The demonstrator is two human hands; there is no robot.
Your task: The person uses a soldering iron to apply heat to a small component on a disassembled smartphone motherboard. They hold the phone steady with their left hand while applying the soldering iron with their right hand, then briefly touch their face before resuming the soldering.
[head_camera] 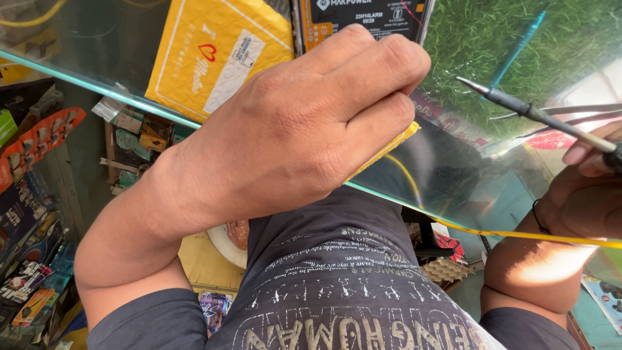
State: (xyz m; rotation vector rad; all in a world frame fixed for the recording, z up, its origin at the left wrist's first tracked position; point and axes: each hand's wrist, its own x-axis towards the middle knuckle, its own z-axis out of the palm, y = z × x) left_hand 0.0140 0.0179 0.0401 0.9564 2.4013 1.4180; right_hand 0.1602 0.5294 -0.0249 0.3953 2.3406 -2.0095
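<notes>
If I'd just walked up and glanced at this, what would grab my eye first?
Most likely the left hand, filling the middle of the view, curled and pressed down on the glass counter. Under and behind it lies a bright yellow padded envelope, at top centre. At the right edge, the right hand holds a thin soldering iron, its tip pointing up and left above the glass.
</notes>
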